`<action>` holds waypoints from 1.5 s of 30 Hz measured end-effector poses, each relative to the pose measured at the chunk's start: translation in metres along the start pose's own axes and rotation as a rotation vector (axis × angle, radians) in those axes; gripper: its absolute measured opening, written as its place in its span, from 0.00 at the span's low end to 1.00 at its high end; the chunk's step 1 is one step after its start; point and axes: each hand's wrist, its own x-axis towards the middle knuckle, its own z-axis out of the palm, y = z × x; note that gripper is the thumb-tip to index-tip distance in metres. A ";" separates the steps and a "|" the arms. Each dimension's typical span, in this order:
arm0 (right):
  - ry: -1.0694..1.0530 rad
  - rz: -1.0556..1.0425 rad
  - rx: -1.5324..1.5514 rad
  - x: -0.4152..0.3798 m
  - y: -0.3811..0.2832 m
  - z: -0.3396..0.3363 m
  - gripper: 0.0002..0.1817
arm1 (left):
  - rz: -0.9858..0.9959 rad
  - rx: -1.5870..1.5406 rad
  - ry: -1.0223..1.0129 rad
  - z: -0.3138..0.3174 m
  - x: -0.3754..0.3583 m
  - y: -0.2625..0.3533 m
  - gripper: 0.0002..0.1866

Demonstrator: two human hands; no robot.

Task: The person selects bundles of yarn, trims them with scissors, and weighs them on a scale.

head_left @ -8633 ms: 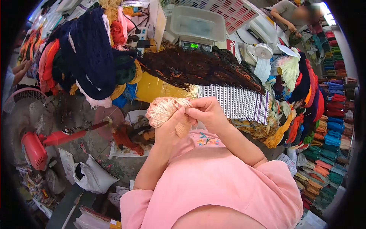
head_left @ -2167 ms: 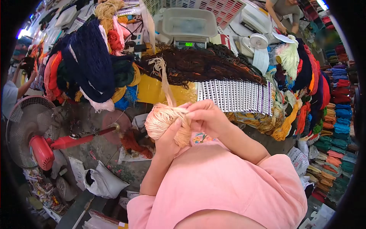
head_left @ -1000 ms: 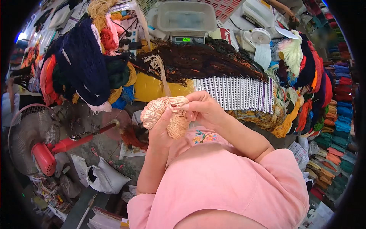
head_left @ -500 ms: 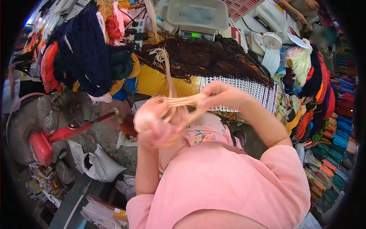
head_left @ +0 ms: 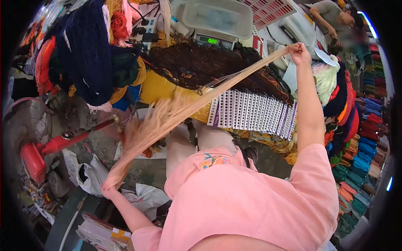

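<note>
A long skein of peach-beige thread [head_left: 188, 109] stretches diagonally between my two hands in front of my body. Its upper right end is gripped by my right hand [head_left: 299, 53], raised with the arm straight out over the table's far side. My left hand [head_left: 109, 190] closes round the lower left end, low beside a white sack. Strands fan out loosely along the left half and look blurred. Below the skein's middle lies a row of white punched thread cards [head_left: 253, 113] at the table edge.
Dark brown thread [head_left: 201, 65] covers the table before a scale [head_left: 213, 40] reading 0.00, with a plastic tub [head_left: 217, 16] on it. Navy skeins [head_left: 88, 54] hang at left above a red fan [head_left: 33, 161]. Another person [head_left: 331, 19] works at upper right.
My hands were close together at my chest with the thread bunched between them. They have moved far apart, right hand up and right, left hand down and left, drawing the skein out long.
</note>
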 end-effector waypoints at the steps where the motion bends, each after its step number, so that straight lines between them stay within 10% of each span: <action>1: 0.099 -0.102 -0.119 -0.003 0.001 0.012 0.07 | 0.065 0.011 0.059 -0.011 -0.002 0.000 0.10; 4: -0.134 -0.018 -0.530 -0.013 0.024 0.027 0.08 | -0.054 -0.211 0.157 -0.040 0.009 -0.003 0.13; 7: -0.351 0.419 -0.647 -0.070 0.036 0.097 0.09 | -0.114 -0.223 -0.223 -0.061 -0.007 -0.033 0.08; 10: -0.623 0.167 -0.537 -0.071 -0.003 0.147 0.11 | -0.150 -0.171 -0.306 -0.064 -0.028 -0.049 0.08; 12: -0.656 0.032 -0.443 -0.058 -0.041 0.175 0.10 | -0.344 -0.506 -1.030 -0.081 -0.025 -0.053 0.09; 15: -0.754 -0.005 -0.249 0.000 -0.116 0.178 0.09 | -0.101 -0.219 -0.230 -0.053 -0.086 -0.032 0.09; 18: -0.696 -0.222 -0.182 0.048 -0.160 0.173 0.08 | -0.147 -0.306 -0.092 -0.045 -0.112 -0.022 0.12; 19: -0.406 -0.468 -0.284 0.068 -0.151 0.170 0.09 | -0.168 -0.249 -0.341 -0.101 -0.065 -0.032 0.08; 23: -0.423 -0.565 -0.402 0.081 -0.135 0.179 0.10 | -0.129 -0.252 0.073 -0.133 -0.088 -0.005 0.12; 26: -0.717 -0.087 -0.854 0.077 -0.097 0.196 0.11 | 0.597 0.876 0.285 -0.174 -0.082 -0.003 0.10; 28: -0.589 -0.031 -1.043 0.044 -0.074 0.216 0.11 | 0.378 0.499 0.087 -0.225 -0.021 -0.005 0.14; 30: -0.555 -0.098 -1.004 0.044 -0.071 0.225 0.10 | -0.297 -0.424 -1.021 -0.156 -0.072 -0.020 0.13; 32: -0.521 -0.156 -0.954 0.082 -0.097 0.221 0.10 | -0.136 -0.020 -0.058 -0.073 -0.139 -0.036 0.09; 33: -0.500 -0.185 -0.927 0.119 -0.122 0.216 0.10 | -0.174 -0.040 -0.029 -0.043 -0.162 -0.046 0.08; 36: -0.452 -0.280 -0.860 0.149 -0.165 0.204 0.09 | -0.368 -0.294 -0.326 -0.060 -0.145 -0.077 0.10; 38: -0.418 -0.337 -0.820 0.143 -0.163 0.208 0.09 | -0.659 -0.526 -0.909 -0.059 -0.144 -0.087 0.11; 40: -0.377 -0.392 -0.779 0.113 -0.140 0.217 0.08 | -0.459 -0.209 -0.508 -0.018 -0.184 -0.084 0.09; 44: -0.635 -0.373 -1.325 0.051 -0.001 0.215 0.12 | -0.689 -0.270 -0.666 -0.011 -0.172 -0.091 0.06; 45: -0.693 -0.701 -1.618 0.052 0.032 0.201 0.14 | -0.722 -0.225 -0.736 0.001 -0.180 -0.092 0.07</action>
